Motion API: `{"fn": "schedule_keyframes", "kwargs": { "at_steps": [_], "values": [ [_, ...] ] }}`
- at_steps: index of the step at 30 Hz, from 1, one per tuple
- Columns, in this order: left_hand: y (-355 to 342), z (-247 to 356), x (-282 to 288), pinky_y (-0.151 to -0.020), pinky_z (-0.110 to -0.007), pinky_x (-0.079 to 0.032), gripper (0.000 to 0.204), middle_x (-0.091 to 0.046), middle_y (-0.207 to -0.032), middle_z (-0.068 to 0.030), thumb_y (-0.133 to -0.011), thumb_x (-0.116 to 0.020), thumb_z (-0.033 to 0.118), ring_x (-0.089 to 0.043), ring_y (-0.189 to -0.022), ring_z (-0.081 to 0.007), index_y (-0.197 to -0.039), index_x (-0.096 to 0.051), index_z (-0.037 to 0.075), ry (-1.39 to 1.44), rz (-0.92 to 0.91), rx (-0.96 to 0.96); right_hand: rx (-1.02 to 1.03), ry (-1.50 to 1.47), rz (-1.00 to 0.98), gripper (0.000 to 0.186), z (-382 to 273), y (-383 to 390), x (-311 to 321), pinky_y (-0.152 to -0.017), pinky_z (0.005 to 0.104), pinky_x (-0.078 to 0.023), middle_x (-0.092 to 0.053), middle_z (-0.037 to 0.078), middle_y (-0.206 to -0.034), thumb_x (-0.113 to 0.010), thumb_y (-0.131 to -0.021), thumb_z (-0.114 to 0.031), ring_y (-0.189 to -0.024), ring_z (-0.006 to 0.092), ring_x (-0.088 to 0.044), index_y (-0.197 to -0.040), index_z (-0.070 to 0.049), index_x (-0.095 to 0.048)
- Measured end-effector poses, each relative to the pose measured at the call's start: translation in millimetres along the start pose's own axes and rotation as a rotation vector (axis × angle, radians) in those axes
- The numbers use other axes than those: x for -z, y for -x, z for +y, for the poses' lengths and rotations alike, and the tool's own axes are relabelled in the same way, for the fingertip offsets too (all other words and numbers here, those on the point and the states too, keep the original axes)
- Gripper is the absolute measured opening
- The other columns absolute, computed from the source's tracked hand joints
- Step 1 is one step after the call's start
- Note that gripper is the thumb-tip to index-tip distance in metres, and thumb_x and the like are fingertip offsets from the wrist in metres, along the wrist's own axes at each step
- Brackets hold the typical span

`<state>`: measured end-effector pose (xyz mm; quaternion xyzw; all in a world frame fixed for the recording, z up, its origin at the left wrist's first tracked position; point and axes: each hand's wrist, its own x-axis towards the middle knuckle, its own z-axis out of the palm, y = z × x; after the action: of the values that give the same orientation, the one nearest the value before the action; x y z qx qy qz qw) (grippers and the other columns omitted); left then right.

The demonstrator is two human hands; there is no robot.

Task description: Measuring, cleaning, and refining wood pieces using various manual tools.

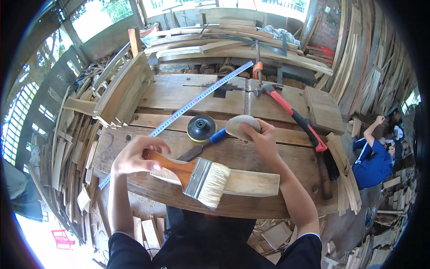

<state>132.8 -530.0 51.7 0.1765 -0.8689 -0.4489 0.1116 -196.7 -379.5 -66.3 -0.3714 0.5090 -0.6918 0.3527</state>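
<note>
My left hand (132, 154) is at the wooden handle of a wide paintbrush (207, 183), thumb and curled fingers around its end. The brush lies over a pale wooden block (255, 184) at the bench's near edge. My right hand (264, 136) grips a round, light sanding disc (237, 125). Just left of the disc sit a black backing pad (201, 127) and a blue-handled chisel or file (192, 152). A long measuring rule (188, 106) slants across the workbench (112, 148). A red-and-black hammer (291, 107) rests on the right.
Stacked boards (130, 85) stand at the bench's left, with more planks (358, 58) at back right and around its sides. A clamp (257, 69) is at the back edge. A person in blue (374, 166) crouches at the far right, among wood pieces.
</note>
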Motion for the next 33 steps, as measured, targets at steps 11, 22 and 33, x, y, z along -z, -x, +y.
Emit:
{"fn": "schedule_keyframes", "kwargs": {
  "at_steps": [11, 22, 33],
  "values": [
    [-84.6, 21.6, -2.2, -0.042, -0.021, -0.037, 0.015, -0.07, -0.069, -0.0044, -0.085, -0.081, 0.01, -0.053, -0.048, -0.0039, -0.093, -0.075, -0.001, 0.171, 0.212, -0.157, 0.026, 0.137, -0.077, 0.02, 18.6, 6.8, -2.6, -0.055, 0.0253, -0.055, -0.073, 0.009, -0.088, -0.061, -0.099, -0.012, -0.07, 0.0147, -0.071, -0.109, 0.003, -0.069],
    [-106.9, 10.4, -19.6, -0.065, -0.022, -0.048, 0.016, -0.073, -0.082, -0.0032, -0.079, -0.084, 0.007, -0.063, -0.074, -0.007, -0.091, -0.075, 0.001, 0.067, 0.029, -0.214, -0.066, 0.006, -0.037, 0.027, 21.0, 1.3, -0.8, -0.07, 0.0223, -0.048, -0.072, 0.0, -0.09, -0.061, -0.101, -0.02, -0.079, 0.0042, -0.059, -0.111, 0.003, -0.072],
    [-116.4, 10.9, -51.5, -0.052, -0.023, -0.047, 0.008, -0.07, -0.072, -0.0058, -0.09, -0.071, 0.004, -0.062, -0.06, -0.0073, -0.091, -0.073, -0.003, 0.078, 0.289, -0.348, -0.205, -0.248, 0.031, 0.037, 14.8, 6.4, -14.8, -0.065, 0.025, -0.055, -0.072, 0.004, -0.097, -0.057, -0.104, -0.029, -0.081, 0.0085, -0.065, -0.118, 0.002, -0.069]
  ]
}}
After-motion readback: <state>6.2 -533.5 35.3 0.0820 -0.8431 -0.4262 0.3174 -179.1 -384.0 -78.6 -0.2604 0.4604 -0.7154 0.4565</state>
